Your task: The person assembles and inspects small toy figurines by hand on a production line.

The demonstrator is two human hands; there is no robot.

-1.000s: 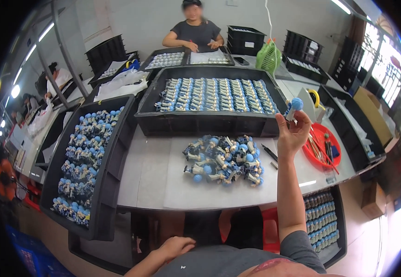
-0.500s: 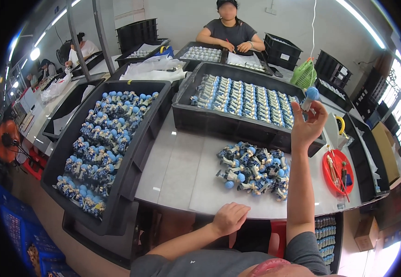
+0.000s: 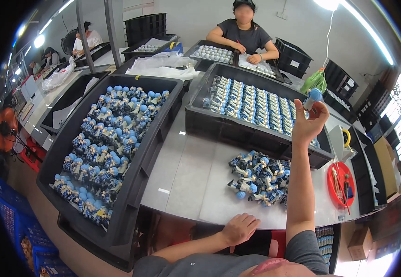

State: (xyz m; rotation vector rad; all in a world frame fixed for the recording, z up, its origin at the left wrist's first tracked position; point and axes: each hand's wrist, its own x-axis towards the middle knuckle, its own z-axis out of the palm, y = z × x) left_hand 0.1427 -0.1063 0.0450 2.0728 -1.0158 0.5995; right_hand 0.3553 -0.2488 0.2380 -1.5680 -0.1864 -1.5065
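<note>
My right hand (image 3: pixel 309 124) is raised over the right end of a black tray, pinching a small figurine (image 3: pixel 314 96) with a round blue head between thumb and fingers. The figurine's blue head points up, tilted right. In that tray (image 3: pixel 251 134) similar figurines lie in neat rows. Below my right forearm's left side, a loose heap of blue-and-white figurines (image 3: pixel 260 177) lies on the white tabletop (image 3: pixel 189 184); the forearm covers part of its right edge. At the table's near edge rests my left hand (image 3: pixel 241 228), fingers loosely bent and apart, apparently empty.
A large black crate (image 3: pixel 163 120) of blue-headed figurines stands at left. To the right are a red basket (image 3: pixel 333 189) with brushes or sticks and a yellow-ringed tape roll (image 3: pixel 346 137). A co-worker (image 3: pixel 244 32) sits across, behind trays of white round pieces (image 3: pixel 214 53).
My view has shifted, so the table and trays sit farther right and lower. The held figurine leans a little more to the right. My left hand still rests at the table edge.
</note>
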